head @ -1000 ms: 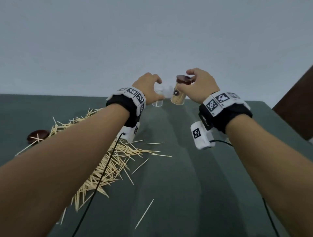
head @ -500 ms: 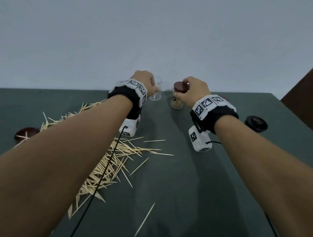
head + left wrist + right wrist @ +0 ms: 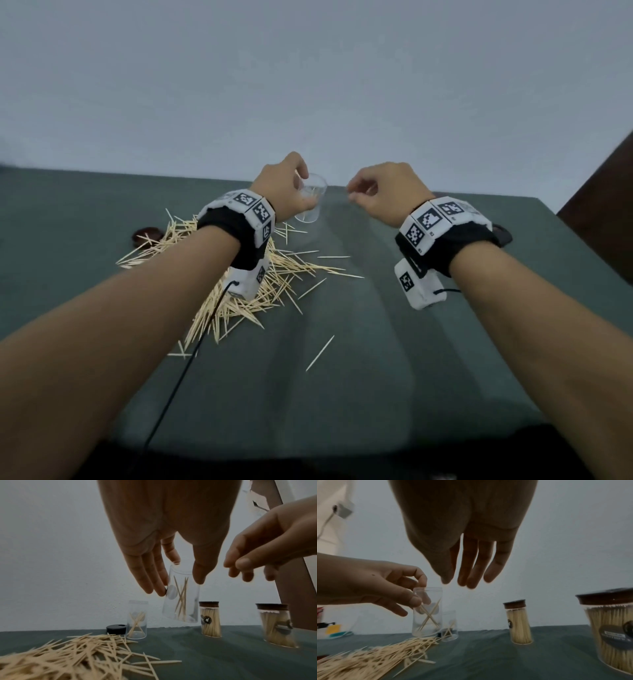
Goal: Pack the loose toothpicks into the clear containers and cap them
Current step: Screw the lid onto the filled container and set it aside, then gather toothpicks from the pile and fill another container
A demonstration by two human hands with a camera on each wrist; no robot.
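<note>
Capped container (image 3: 210, 619) has been released by the right hand (image 3: 380, 195) since half a second ago; it stands on the surface (image 3: 359, 394) beside a second full, capped one (image 3: 276, 625). Right hand is now raised, fingers loosely curled; a pale thin line hangs below its fingertips (image 3: 467, 580) in the right wrist view, possibly a single toothpick, too faint to confirm.

Left hand (image 3: 284, 188) has lifted a clear uncapped container (image 3: 181, 599) off the surface, pinched near the rim, slightly tilted, a few toothpicks inside. Filling of this one is judged next.

Another open container (image 3: 137, 619) with few toothpicks stands behind the loose pile (image 3: 239, 274), a dark cap (image 3: 116, 629) just beside it.

Head view: capped containers are hidden behind the right wrist. Dark item at the pile's far left edge (image 3: 148, 234) is probably a cap, unclear.
</note>
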